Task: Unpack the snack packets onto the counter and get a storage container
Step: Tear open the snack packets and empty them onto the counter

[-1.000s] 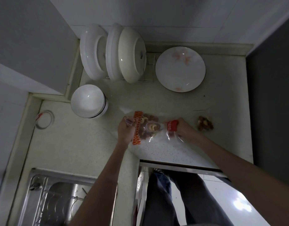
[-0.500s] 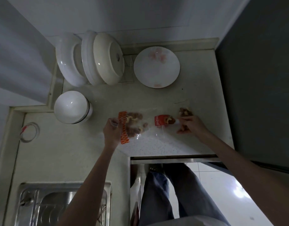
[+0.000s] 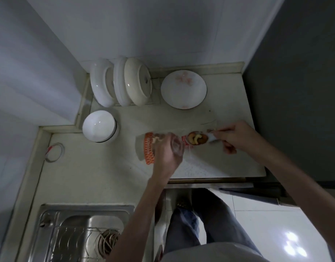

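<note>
A clear plastic bag with an orange patterned strip (image 3: 148,148) lies on the pale counter (image 3: 98,167). My left hand (image 3: 167,153) grips its bunched clear plastic near the middle. A small clear snack packet with a red label, showing cashews and brown nuts (image 3: 197,138), is held just above the counter to the right of the bag. My right hand (image 3: 233,138) pinches the packet's right end. No storage container is in view.
Several white bowls and lids (image 3: 121,82) stand on edge in a rack at the back. A white plate (image 3: 183,89) lies beside them and an upturned white bowl (image 3: 99,126) sits left. A steel sink (image 3: 81,235) is at lower left, a tape ring (image 3: 55,152) by the wall.
My right hand has drawn a nut packet out of the bag toward the right. My left hand shifted right over the bag. The camera tilted up and back.
</note>
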The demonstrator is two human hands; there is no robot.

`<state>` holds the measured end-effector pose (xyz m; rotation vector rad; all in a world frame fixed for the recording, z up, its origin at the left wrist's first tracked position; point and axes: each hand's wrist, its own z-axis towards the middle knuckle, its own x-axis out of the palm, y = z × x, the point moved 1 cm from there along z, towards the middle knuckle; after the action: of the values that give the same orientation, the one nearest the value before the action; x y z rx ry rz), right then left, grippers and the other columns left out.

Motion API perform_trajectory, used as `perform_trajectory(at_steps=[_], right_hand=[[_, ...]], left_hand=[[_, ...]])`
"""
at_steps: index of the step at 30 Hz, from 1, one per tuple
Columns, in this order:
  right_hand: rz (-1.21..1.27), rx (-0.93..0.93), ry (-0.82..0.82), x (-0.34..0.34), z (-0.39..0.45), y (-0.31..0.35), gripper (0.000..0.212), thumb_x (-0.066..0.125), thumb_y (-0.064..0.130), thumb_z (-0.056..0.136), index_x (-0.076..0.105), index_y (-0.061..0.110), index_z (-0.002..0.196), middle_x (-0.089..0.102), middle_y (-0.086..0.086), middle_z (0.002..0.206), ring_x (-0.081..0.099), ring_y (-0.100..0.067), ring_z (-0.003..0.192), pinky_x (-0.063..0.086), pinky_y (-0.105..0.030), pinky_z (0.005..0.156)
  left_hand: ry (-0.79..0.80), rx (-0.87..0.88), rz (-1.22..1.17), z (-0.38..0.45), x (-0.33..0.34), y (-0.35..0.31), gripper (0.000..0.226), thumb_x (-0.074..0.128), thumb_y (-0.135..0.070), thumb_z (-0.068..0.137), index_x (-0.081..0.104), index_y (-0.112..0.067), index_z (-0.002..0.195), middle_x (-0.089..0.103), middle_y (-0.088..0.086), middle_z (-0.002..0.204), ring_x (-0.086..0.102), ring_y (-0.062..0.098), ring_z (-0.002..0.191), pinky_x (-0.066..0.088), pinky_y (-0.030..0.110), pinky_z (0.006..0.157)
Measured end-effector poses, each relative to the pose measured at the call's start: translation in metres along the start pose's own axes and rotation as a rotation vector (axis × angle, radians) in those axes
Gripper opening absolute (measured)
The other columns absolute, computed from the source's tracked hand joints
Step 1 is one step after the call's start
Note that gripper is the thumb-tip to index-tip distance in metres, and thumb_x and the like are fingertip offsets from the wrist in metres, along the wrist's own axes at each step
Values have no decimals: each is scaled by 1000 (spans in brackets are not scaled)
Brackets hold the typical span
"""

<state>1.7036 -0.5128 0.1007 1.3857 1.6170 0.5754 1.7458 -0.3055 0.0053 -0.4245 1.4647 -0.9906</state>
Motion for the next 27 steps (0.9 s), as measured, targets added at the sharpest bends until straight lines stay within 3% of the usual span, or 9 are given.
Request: perform_trajectory(at_steps=[4,8,10,13,16,20,22,25,27], right_hand=[[-208,-31,5,0,-19,27,17,60,15,88,71,22,77,55,0,36,49,-7,30,36,-13,34],[-379,-98,-3,1,-32,45,23,54,10,84,67,-9,85,60,-21,55,48,-9,34,39,-16,36],[-470,-162,3,5,-39,59,23,52,9,77,67,-8,74,64,-29,69,46,-12,36,40,-20,37],[-633,-239,68,14,-45,80,26,54,12,72,64,0,52,64,-20,52,47,-13,28,42,-20,35],[-697,-285,104,18,-44,91,25,56,11,70,54,2,46,55,-13,43,55,-28,35,51,-33,39],[-701,-256,55,6,-37,92,35,58,8,69,39,12,39,37,1,34,36,-15,29,33,-22,37],[-636,-211,17,-4,-32,88,31,56,7,71,43,11,43,42,-1,38,40,-17,35,32,-23,43],[-520,-121,2,-16,-28,76,22,53,6,78,62,-11,67,58,-26,60,46,-17,46,35,-27,50],[-413,-86,7,-24,-25,65,25,56,6,80,64,-17,85,54,-17,48,46,-15,38,38,-26,47]], left_hand=[[-56,79,15,-4,-5,-37,21,74,-9,78,54,-12,84,56,-13,71,50,-14,58,36,0,55],[-37,103,109,-5,-12,-60,22,74,-9,76,54,-12,82,63,-2,69,53,4,56,34,5,51],[-24,69,130,-7,-14,-67,22,73,-13,78,52,-16,83,63,-2,70,56,11,59,35,8,50],[0,13,150,-9,-13,-74,27,70,-8,74,48,-19,84,59,-7,68,54,10,60,33,10,48],[19,4,81,-10,-11,-76,24,68,-6,77,48,-16,85,52,-13,65,50,3,57,32,13,49],[-2,7,8,-8,-8,-75,22,68,-2,78,51,-14,85,56,-10,65,55,6,57,42,21,48],[-27,-9,-30,-7,-7,-75,22,68,-3,80,50,-16,84,57,-11,66,57,6,59,45,20,51],[-30,-6,-49,-3,-3,-74,20,69,-6,82,52,-15,85,59,-8,68,56,6,60,43,17,54],[-28,-11,-73,0,2,-72,16,70,-9,84,54,-12,85,60,-6,69,55,5,58,41,14,51]])
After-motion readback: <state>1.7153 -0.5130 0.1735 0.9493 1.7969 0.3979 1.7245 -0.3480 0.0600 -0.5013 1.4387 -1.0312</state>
